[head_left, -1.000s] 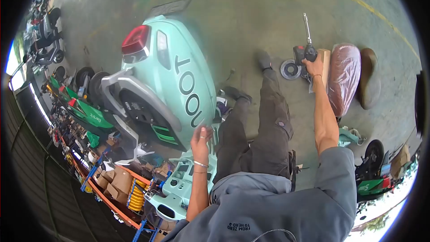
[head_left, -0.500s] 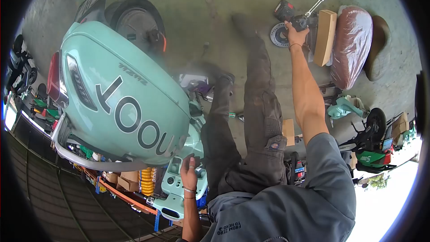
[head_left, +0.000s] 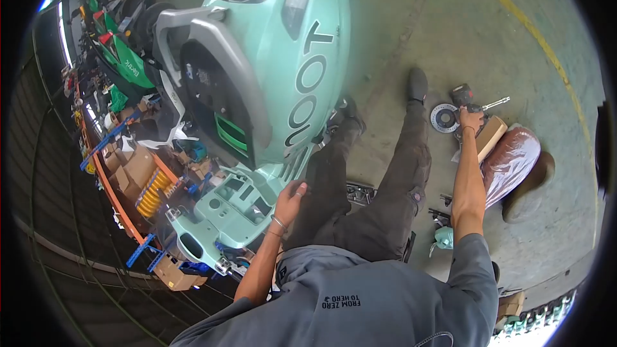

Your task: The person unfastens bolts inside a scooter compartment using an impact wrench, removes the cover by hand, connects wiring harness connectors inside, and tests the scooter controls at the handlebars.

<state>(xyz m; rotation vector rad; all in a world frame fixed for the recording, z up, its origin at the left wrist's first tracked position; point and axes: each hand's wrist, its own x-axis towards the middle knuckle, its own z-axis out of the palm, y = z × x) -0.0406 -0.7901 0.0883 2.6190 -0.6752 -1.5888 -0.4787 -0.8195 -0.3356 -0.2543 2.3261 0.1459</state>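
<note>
My right hand is closed around a black cordless impact wrench on the floor. Its battery points away from me, and a long silver socket extension sticks out to the right. A perforated brake disc lies just left of the tool. My left hand hovers by my thigh, beside the mint-green scooter's floor panel. Its fingers are dark against my trousers, so I cannot make out whether they hold anything. The scooter's rear body rises ahead of that hand.
Right of the wrench lie a cardboard box, a plastic-wrapped brown seat and a dark seat. A metal tool tray sits between my legs. Shelving with boxes and a green scooter stand to the left.
My view has swung, so the scooter appears turned and further right. My right hand remains on the impact wrench, whose extension now points more to the right. My left hand stays near the floor panel.
</note>
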